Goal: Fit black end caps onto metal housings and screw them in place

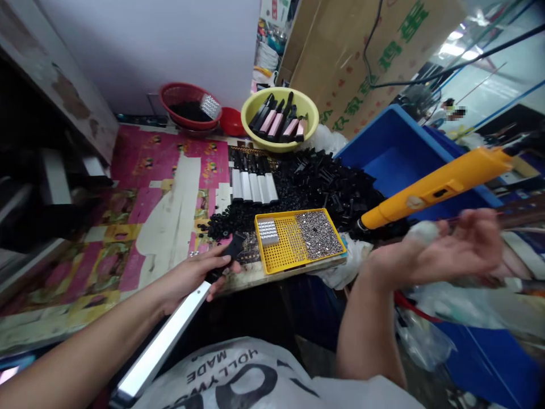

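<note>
My left hand (193, 275) is closed round a long silver bar with a black end cap (170, 329), held near the table's front edge. My right hand (438, 253) is raised to the right, palm up, fingers partly spread and blurred by motion. It hovers just under a yellow electric screwdriver (438, 184) without gripping it. Between the hands a yellow perforated tray (281, 250) holds a heap of small screws (319, 233) and a small silver block (268, 231).
A pile of black plastic parts (323, 187) and a row of finished silver bars (253, 179) lie behind the tray. Further back stand a yellow bowl (279, 116), a red basket (189, 105), a blue bin (395, 153) and cardboard boxes (361, 57).
</note>
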The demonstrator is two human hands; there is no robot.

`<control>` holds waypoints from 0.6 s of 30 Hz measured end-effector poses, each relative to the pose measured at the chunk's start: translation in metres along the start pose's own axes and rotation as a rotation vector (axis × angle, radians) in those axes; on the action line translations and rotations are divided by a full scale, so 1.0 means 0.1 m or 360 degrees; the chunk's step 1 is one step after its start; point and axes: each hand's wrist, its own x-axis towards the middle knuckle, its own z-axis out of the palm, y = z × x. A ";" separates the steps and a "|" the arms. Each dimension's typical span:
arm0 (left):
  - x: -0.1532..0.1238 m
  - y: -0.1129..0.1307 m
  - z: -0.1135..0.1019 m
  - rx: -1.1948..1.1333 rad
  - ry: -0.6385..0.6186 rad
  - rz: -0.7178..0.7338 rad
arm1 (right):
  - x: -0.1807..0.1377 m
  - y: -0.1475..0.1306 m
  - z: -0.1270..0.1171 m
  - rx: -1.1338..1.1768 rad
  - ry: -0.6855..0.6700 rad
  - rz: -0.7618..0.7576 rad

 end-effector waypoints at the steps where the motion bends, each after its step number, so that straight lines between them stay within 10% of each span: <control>1: 0.03 -0.03 -0.01 -0.0055 -0.0015 -0.0009 | 0.10 0.17 -0.04 -0.0009 0.0026 0.0134; 6: 0.22 -0.22 0.06 -0.0282 -0.0057 -0.0149 | -0.04 0.67 0.08 0.0375 -0.0642 0.1030; 18: 0.29 -0.37 0.07 -0.0437 0.0041 -0.0144 | -0.82 0.67 0.81 0.0886 -0.0681 0.1267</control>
